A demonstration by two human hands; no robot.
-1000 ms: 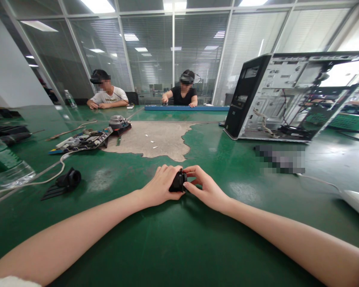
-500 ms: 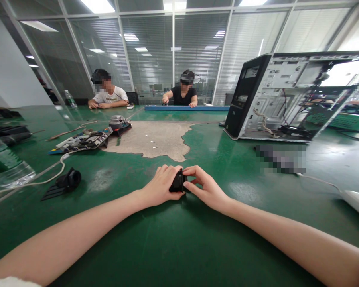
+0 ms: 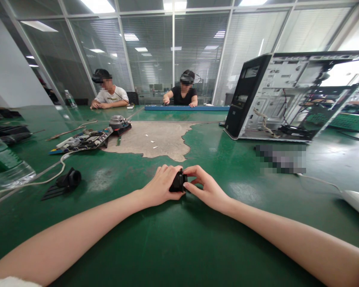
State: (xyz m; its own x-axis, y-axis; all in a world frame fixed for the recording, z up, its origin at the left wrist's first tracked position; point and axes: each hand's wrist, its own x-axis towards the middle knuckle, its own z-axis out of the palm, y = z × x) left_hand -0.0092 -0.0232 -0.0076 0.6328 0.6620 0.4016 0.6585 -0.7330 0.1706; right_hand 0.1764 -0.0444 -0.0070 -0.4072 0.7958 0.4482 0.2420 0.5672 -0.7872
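Fingers (image 3: 195, 170) closed on a stubby black plastic-looking device (image 3: 176, 184)

Left hand (image 3: 157, 187) curled right over it, thumb along the near side, wrapping the blocky body! Opposite, the right hand (image 3: 208, 190) pinches its rounded black end (image 3: 184, 178) between thumb and bent forefinger. All this low over a smooth, glossy green bench (image 3: 179, 243), front and centre; whether the device touches the surface, I can't tell. Just beyond, a ragged-edged, matte beige patch (image 3: 161, 137); off left, a black part with a round, hollow tube (image 3: 68, 179). And towering on the right, an open-sided black-and-silver metal computer case (image 3: 247, 99)!
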